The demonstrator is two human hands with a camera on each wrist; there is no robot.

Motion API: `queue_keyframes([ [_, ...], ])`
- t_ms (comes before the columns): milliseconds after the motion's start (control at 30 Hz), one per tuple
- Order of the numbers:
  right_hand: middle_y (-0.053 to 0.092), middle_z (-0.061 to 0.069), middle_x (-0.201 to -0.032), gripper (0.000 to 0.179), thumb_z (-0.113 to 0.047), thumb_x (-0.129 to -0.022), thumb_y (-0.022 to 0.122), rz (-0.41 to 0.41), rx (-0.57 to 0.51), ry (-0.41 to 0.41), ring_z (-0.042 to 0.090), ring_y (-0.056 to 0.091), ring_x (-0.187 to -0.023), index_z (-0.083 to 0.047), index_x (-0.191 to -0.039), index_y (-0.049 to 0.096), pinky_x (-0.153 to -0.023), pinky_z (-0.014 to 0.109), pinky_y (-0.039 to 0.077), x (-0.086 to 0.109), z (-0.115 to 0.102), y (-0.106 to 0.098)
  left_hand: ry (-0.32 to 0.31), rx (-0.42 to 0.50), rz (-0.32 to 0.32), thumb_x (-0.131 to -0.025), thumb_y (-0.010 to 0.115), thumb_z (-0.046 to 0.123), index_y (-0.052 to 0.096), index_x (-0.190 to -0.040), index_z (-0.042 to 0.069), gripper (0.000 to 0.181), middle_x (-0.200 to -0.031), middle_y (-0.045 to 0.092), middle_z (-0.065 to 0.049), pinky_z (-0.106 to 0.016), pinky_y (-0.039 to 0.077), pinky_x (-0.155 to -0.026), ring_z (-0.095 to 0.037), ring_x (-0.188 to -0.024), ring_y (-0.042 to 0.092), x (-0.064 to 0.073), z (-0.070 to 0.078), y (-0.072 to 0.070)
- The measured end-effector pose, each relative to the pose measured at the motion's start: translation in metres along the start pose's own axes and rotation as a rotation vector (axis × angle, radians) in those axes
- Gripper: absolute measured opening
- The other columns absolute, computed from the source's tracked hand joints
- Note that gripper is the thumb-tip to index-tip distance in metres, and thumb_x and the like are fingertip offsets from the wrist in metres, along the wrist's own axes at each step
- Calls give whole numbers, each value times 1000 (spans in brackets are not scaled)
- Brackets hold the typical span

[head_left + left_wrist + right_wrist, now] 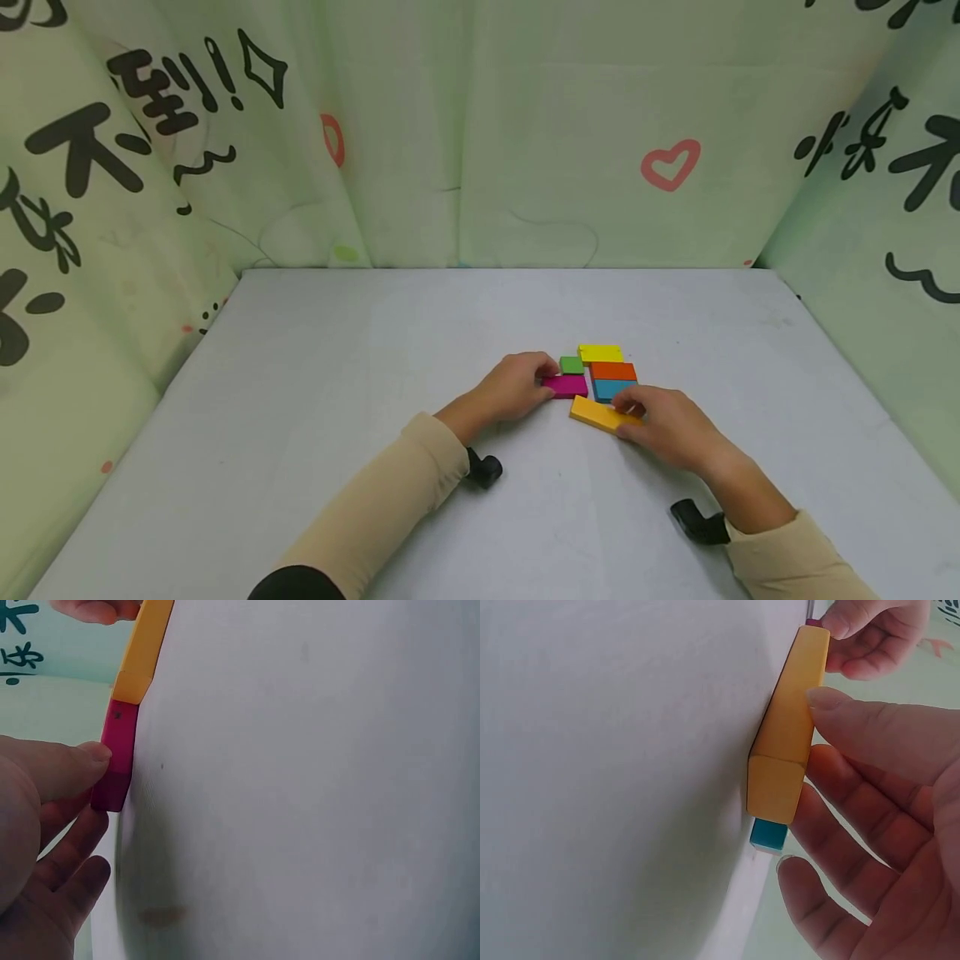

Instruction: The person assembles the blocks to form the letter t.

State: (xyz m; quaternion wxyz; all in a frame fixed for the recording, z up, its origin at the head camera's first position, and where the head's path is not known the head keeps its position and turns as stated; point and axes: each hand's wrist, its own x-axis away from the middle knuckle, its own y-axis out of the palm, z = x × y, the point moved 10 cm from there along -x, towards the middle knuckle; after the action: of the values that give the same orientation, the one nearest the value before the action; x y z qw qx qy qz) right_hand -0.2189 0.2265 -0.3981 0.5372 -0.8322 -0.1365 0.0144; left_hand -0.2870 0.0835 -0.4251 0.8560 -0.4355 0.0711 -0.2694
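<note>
My left hand [517,385] pinches the left end of a magenta block [566,387], thumb on its near side in the left wrist view. My right hand [671,425] holds the right end of a long yellow-orange block [791,712] between thumb and fingers. That block lies slanted on the table, its left end close to the magenta block's near right corner. Behind it sits a blue block [612,389], partly hidden by the right hand. An orange-red block [612,372] lies beyond the blue one. Farther back are a small green block [572,365] and a yellow block [600,354].
The blocks lie flat in a tight group on a white table [300,375]. Pale green curtains [525,125] with black writing and red hearts hang behind and at both sides. A black wrist mount [701,523] sticks out from the right sleeve, another [484,469] from the left.
</note>
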Motion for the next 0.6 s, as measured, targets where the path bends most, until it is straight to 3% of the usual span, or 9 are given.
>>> queue_keyframes([
  [600, 68, 5, -102, 26, -13, -87, 77, -5, -14, -7, 25, 62, -91, -3, -109, 69, -83, 46, 55, 5, 0, 1, 24, -5, -9, -95, 70, 17, 64, -126, 12, 32, -118, 66, 2, -25, 45, -98, -14, -110, 57, 10, -10, -8],
])
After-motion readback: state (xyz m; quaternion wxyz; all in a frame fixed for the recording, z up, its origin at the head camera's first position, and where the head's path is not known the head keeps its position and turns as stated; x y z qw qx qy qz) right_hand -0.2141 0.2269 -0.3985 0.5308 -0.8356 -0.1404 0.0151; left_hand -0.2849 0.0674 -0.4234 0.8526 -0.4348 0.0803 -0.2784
